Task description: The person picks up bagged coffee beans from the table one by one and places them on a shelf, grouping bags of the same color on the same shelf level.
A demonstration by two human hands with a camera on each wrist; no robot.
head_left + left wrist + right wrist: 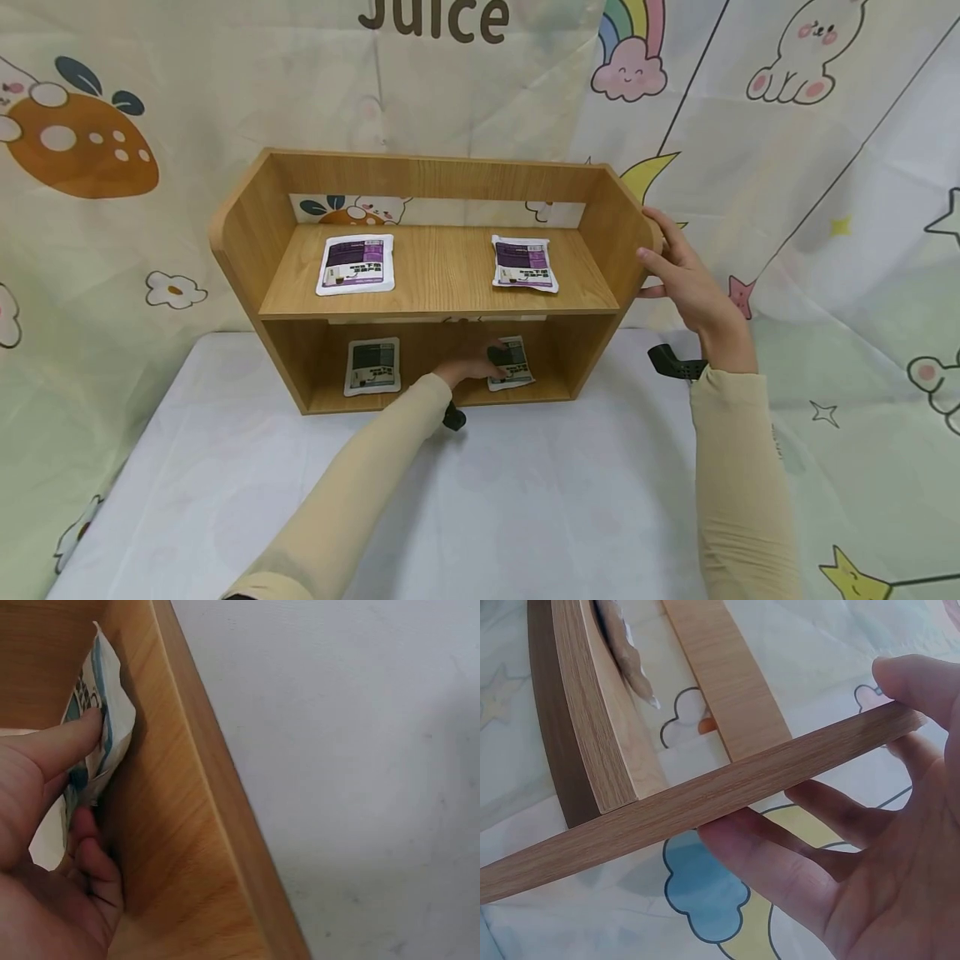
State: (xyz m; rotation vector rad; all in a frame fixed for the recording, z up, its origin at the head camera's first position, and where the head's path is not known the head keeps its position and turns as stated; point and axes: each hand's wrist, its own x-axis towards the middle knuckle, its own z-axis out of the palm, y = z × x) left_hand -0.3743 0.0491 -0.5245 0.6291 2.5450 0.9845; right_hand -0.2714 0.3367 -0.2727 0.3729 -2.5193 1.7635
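A two-tier wooden shelf (pixel 442 312) stands on the table against the printed cloth. On its lower tier my left hand (pixel 471 363) pinches the dark-green and white packet (pixel 516 367) on the right. The thumb lies across the front of that packet (pixel 112 712), with the other fingers curled at its edge. Another green and white packet (pixel 372 367) lies lower left. My right hand (pixel 693 287) holds the shelf's right side panel (pixel 705 784), with digits on both faces of it.
Two purple and white packets lie on the upper tier, one on the left (pixel 356 265) and one on the right (pixel 524 264). The white-covered table (pixel 525 500) extends in front of the shelf. A cloth with cartoon prints (pixel 480 92) hangs behind.
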